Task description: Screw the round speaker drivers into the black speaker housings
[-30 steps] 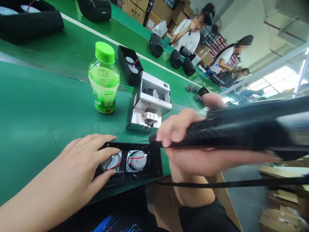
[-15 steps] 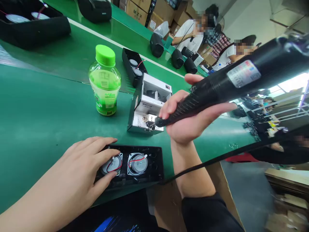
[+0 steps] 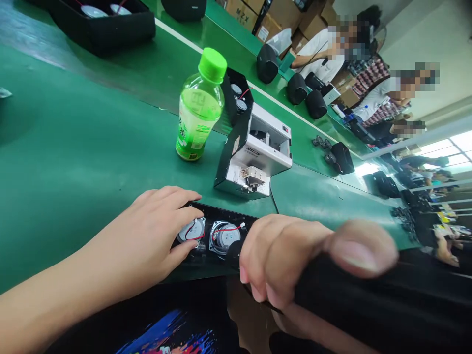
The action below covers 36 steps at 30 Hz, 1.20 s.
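Note:
My left hand (image 3: 155, 226) lies over the left end of a black speaker housing (image 3: 208, 212), thumb and fingers curled round the nearer of two round speaker drivers (image 3: 192, 231). Beside it sits the second driver (image 3: 227, 237), with a red wire and white plug. My right hand (image 3: 276, 253) is wrapped round a black electric screwdriver (image 3: 354, 290), whose body is blurred and close to the camera. The screwdriver's front end points down at the housing's right part; its tip cannot be made out. The hand covers that end of the housing.
Behind the housing stands a white-and-black screw feeder (image 3: 260, 160), with a green drink bottle (image 3: 201, 108) to its left. More speaker housings (image 3: 106, 29) lie farther along the green bench (image 3: 92, 162). Other people sit at the far side, near stacked cartons (image 3: 241, 14).
My right hand has brought the screwdriver down from the screw feeder to the right part of the housing. The view has shifted; my left hand stays on the housing.

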Motion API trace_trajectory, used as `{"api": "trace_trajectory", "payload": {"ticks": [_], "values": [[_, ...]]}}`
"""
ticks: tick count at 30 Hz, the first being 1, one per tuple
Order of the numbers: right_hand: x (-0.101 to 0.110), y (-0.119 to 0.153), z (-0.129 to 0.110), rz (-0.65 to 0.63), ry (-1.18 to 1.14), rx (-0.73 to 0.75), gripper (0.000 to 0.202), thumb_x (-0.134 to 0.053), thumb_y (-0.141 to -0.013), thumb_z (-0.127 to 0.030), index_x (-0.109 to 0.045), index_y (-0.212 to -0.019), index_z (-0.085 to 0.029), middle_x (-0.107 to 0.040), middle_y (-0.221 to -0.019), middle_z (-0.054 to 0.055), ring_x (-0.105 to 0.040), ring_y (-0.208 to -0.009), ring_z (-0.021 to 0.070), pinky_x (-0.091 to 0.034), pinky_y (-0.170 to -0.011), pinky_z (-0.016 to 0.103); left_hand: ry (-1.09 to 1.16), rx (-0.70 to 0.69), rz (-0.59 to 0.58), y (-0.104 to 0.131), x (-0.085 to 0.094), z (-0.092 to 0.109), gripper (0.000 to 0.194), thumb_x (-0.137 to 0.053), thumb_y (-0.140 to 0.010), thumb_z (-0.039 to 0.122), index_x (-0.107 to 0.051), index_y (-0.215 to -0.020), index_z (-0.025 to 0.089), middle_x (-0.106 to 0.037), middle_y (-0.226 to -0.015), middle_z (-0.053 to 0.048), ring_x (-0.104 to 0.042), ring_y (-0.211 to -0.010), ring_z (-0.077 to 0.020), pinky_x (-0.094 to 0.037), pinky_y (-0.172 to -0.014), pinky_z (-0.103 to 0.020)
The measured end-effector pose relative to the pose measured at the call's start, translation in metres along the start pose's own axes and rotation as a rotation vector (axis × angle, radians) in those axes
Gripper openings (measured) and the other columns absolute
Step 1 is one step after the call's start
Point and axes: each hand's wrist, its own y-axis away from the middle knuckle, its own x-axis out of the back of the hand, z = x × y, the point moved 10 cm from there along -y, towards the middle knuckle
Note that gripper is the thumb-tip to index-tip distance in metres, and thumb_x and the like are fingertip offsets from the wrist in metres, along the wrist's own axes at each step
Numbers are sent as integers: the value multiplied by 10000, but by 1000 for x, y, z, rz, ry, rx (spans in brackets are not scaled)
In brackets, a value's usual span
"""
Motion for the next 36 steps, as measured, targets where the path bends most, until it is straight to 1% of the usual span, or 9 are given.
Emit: {"api": "trace_trajectory", "payload": {"ticks": [3,6,9,13,19,23,27,32,36], "values": [[-16,3,19,51,-84,19,408,-493,-1383,-431,-889,-1392,-527,-667,-659,-69,-717,-545,207,-735,-629,358,-16,-4,-12,-4,1,5,273,-787,-1039,402,-922,-1265,331,-891,-1616,-129,-829,-1486,-486,-699,-1209,-753],[-15,7,31,142,-132,40,362,-541,-1377,-478,-902,-1381,-507,-624,-640,-81,-664,-511,198,-703,-596,344,-34,-15,-8,-5,3,10,212,-787,-1035,376,-914,-1187,300,-890,-1608,-161,-831,-1473,-509,-709,-1190,-785],[-13,10,34,115,-141,31,312,-601,-1355,-513,-909,-1404,-498,-658,-663,-83,-687,-534,192,-719,-614,338,-42,-11,-7,-5,2,12,200,-807,-1027,364,-917,-1177,291,-886,-1610,-168,-831,-1467,-518,-711,-1180,-792],[-12,9,39,39,-150,-12,352,-586,-1360,-433,-933,-1403,-477,-754,-729,-51,-770,-614,216,-763,-657,376,-33,10,-17,-4,1,10,222,-845,-1006,367,-926,-1203,305,-878,-1625,-152,-820,-1488,-513,-695,-1215,-780],[-14,7,42,66,-151,24,389,-575,-1335,-559,-944,-1429,-483,-688,-665,-59,-690,-526,210,-722,-601,370,-42,-9,-1,-3,1,11,216,-855,-1012,365,-921,-1208,299,-879,-1613,-155,-828,-1464,-501,-705,-1191,-757],[-28,12,35,-69,-97,98,366,-579,-1358,-484,-916,-1503,-481,-748,-711,-71,-690,-506,173,-745,-662,362,-84,-50,42,2,3,19,204,-806,-1041,352,-904,-1202,275,-888,-1593,-176,-838,-1450,-503,-721,-1174,-772],[-40,18,38,-166,-81,145,322,-588,-1375,-445,-901,-1443,-465,-782,-736,-91,-723,-512,144,-734,-698,327,-102,-76,62,7,7,21,239,-750,-1050,310,-896,-1235,266,-879,-1613,-189,-834,-1480,-497,-727,-1202,-777],[-42,24,49,-128,-136,180,294,-609,-1382,-457,-886,-1479,-479,-785,-759,-99,-726,-527,141,-703,-674,309,-6,-112,-34,12,8,9,382,-805,-1011,303,-894,-1382,324,-827,-1759,-127,-809,-1570,-480,-692,-1341,-762],[-40,31,52,-41,-97,191,343,-620,-1371,-438,-894,-1571,-490,-793,-766,-71,-747,-567,160,-715,-693,330,-10,-109,-48,12,7,2,342,-796,-1005,294,-903,-1329,317,-828,-1761,-131,-813,-1579,-486,-694,-1351,-748]]}}
